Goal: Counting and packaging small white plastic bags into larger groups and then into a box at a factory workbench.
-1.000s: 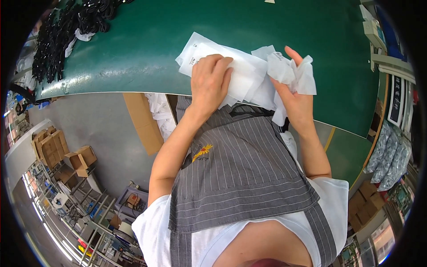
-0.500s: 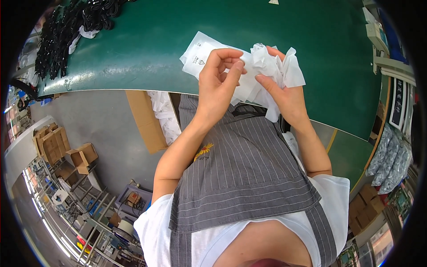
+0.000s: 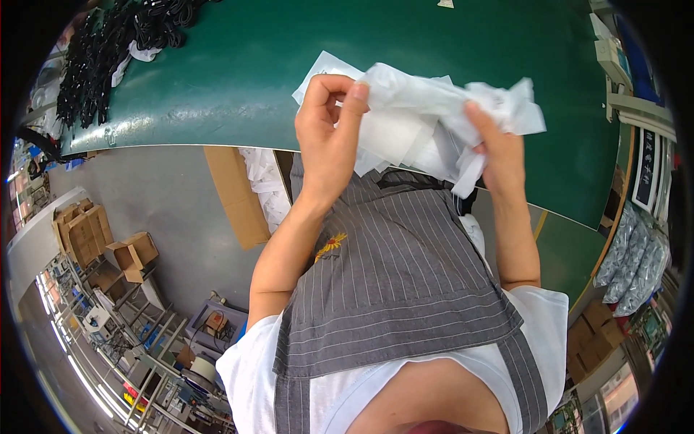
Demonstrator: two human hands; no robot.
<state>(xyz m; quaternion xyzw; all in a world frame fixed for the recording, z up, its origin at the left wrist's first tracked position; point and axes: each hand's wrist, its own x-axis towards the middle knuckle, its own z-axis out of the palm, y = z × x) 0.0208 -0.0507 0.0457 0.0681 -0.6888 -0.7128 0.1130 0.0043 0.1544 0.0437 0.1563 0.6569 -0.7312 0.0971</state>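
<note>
The person stands at the edge of a green table (image 3: 238, 65) with both hands raised in front of the chest, working a bundle of thin white plastic bags (image 3: 426, 123). The left hand (image 3: 329, 137) is held upright, its thumb and forefinger drawn together in a pinch at the top, nipping the upper left edge of the bags; the remaining fingers curl loosely behind, not spread. The right hand (image 3: 499, 148) has its fingers wrapped around the crumpled right end of the same bundle, closed on it, with one finger lying up along the plastic and loose tails of film sticking out above and below the fist. The bags hang between the two hands, lifted just over the near edge of the table, their far corner seeming to lie on the green surface, though I cannot tell for certain that it touches. At the far left corner of the table sits a heap of black cords (image 3: 108, 50) with a scrap of white among them, well apart from the hands. The person wears a grey striped apron (image 3: 405, 282) with a small yellow flower on it. Below the table's edge a brown cardboard sheet (image 3: 235, 195) stands tilted against it.
</note>
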